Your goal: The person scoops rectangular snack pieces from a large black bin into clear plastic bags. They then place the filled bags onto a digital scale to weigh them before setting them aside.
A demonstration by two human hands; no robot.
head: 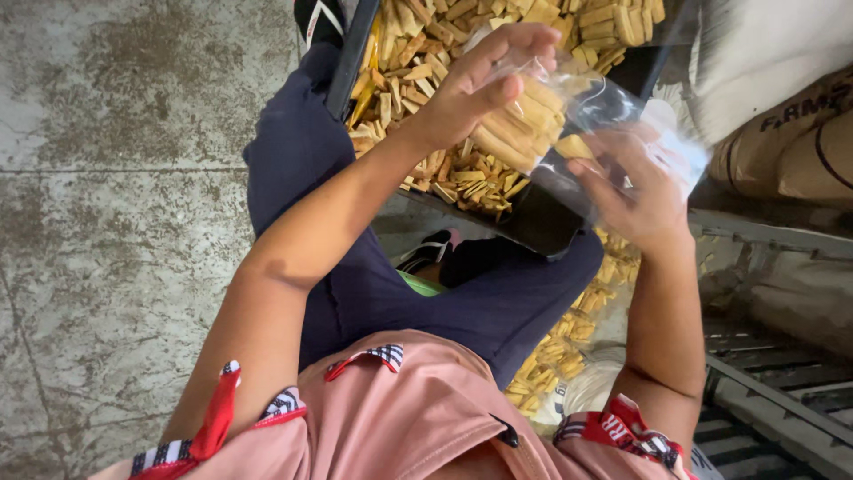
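The left hand (484,84) is pinching the top of a clear bag (569,124), thumb and fingers closed on the film, propping its mouth open. The right hand (635,191) is gripping the bag's lower side at four o'clock, steadying it. The half-filled bag is hanging above the black tray (542,227) of yellow sticks (418,80), so spills are landing back there.

The person is wearing a salmon-pink top (400,418), its short sleeves showing bands of black-and-white stripes with red ribbon-like trim hanging from them. Just above the top in the head view, dark navy trousers (373,293) are covering both legs. Beyond the trousers, black sandals with white and pink straps (435,253) are showing on the feet. Both forearms are bare, and the left hand (484,84) and right hand (635,191) are wearing no gloves.
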